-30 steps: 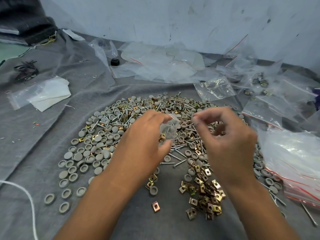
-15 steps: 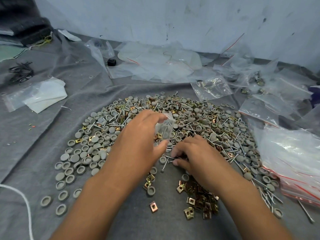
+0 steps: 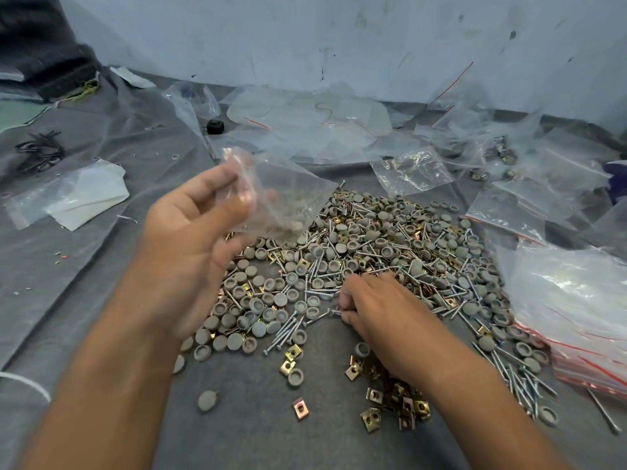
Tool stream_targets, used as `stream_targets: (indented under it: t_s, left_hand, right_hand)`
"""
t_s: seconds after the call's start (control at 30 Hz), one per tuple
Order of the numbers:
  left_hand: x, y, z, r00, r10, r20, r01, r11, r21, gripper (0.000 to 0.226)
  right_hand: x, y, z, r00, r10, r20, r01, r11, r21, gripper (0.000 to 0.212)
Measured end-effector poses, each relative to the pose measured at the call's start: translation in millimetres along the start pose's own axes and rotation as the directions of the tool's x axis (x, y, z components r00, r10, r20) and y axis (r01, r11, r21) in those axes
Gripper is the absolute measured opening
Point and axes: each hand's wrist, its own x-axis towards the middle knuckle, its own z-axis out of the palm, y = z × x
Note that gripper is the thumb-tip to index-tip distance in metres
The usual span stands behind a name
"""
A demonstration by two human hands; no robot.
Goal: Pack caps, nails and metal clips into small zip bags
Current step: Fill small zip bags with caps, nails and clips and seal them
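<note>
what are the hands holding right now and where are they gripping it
The left hand pinches a small zip bag by its upper left edge. The right hand is curled over the nails; whether it grips one cannot be told.

**Bag up, fingers in the pile**

Left hand (image 3: 190, 239) holds a small zip bag (image 3: 281, 201) up above the heap — a few caps visible inside. Right hand (image 3: 380, 317) is down among the nails (image 3: 288, 329), fingers curled, pinching — what exactly, can't tell.
</note>
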Motion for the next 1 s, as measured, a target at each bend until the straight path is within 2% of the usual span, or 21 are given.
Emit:
stream_targets:
  t_s: [0.1, 0.13, 0.2, 0.3, 0.37, 0.43, 0.47, 0.53, 0.6, 0.63, 0.7, 0.73, 0.8, 0.87, 0.97, 1.0]
  left_hand:
    - [3.3, 1.3, -7.1, 0.995, -0.064, 0.071, 0.079, 0.97, -0.228, 0.044]
    - [3.9, 1.6, -8.1, 0.994, -0.082, 0.074, 0.099, 0.956, -0.277, 0.048]
    - [4.7, 2.8, -9.3, 0.991, -0.118, 0.07, 0.134, 0.94, -0.314, 0.059]
    - [3.6, 5.5, -8.0, 0.991, -0.119, 0.057, 0.131, 0.952, -0.278, 0.041]
    - [0.3, 5.6, -3.8, 0.997, -0.08, 0.02, 0.082, 0.986, -0.147, 0.03]
    - [-3.5, 3.4, 2.9, 0.999, 0.016, -0.042, -0.006, 0.975, 0.224, 0.035]
    - [-6.4, 0.3, 7.3, 0.995, 0.086, -0.045, -0.058, 0.9, 0.433, 0.037]
    - [-13.2, -8.8, 17.7, 0.977, 0.202, 0.061, -0.183, 0.664, 0.726, 0.038]
    - [-17.6, -19.0, 30.4, 0.945, 0.241, 0.221, -0.304, 0.4, 0.865, 0.041]
    - [-18.5, -24.0, 35.9, 0.934, 0.227, 0.277, -0.34, 0.323, 0.883, 0.043]
    - [-19.7, -30.9, 43.7, 0.929, 0.177, 0.326, -0.364, 0.271, 0.891, 0.047]
    - [-20.1, -33.0, 45.9, 0.928, 0.161, 0.335, -0.368, 0.264, 0.892, 0.049]
    - [-21.8, -35.4, 48.2, 0.923, 0.149, 0.354, -0.382, 0.256, 0.888, 0.05]
    - [-21.8, -35.5, 48.6, 0.918, 0.158, 0.365, -0.395, 0.255, 0.883, 0.049]
    - [-21.3, -35.1, 47.2, 0.921, 0.165, 0.352, -0.385, 0.259, 0.886, 0.049]
    - [-21.3, -34.9, 47.4, 0.923, 0.162, 0.349, -0.381, 0.259, 0.887, 0.049]
  right_hand:
    - [1.4, 0.1, 0.5, 0.998, 0.043, -0.04, -0.039, 0.996, 0.076, 0.012]
    - [0.9, 0.2, 2.0, 0.998, 0.04, -0.044, -0.037, 0.998, 0.054, 0.014]
    - [-0.5, 1.0, 6.7, 0.999, -0.013, -0.042, 0.011, 0.999, -0.049, 0.025]
    - [1.0, 3.2, 10.5, 0.998, -0.06, -0.02, 0.057, 0.989, -0.14, 0.032]
    - [3.0, 4.2, 6.5, 0.999, -0.01, -0.04, 0.009, 1.0, -0.023, 0.025]
    - [4.2, 7.5, -5.5, 0.993, 0.094, -0.066, -0.078, 0.973, 0.217, 0.019]
    - [3.4, 9.4, -12.0, 0.986, 0.128, -0.102, -0.085, 0.932, 0.352, 0.016]
    - [-0.7, 8.5, -25.6, 0.952, 0.174, -0.251, 0.026, 0.772, 0.635, 0.011]
    - [-6.8, 2.4, -39.0, 0.886, 0.209, -0.414, 0.212, 0.611, 0.763, 0.008]
    - [-9.1, -2.6, -42.6, 0.852, 0.205, -0.482, 0.291, 0.58, 0.761, 0.006]
    - [-11.3, -12.1, -45.2, 0.783, 0.173, -0.598, 0.394, 0.606, 0.691, 0.004]
    - [-11.1, -14.7, -44.8, 0.75, 0.142, -0.646, 0.413, 0.662, 0.626, 0.004]
    - [-10.7, -17.6, -42.4, 0.703, 0.062, -0.709, 0.389, 0.801, 0.456, 0.009]
    - [-9.9, -16.5, -38.7, 0.682, -0.005, -0.731, 0.334, 0.892, 0.305, 0.016]
    - [-10.0, -13.8, -35.5, 0.693, 0.027, -0.72, 0.299, 0.898, 0.322, 0.034]
    - [-10.5, -13.0, -35.5, 0.671, 0.034, -0.741, 0.315, 0.891, 0.326, 0.034]
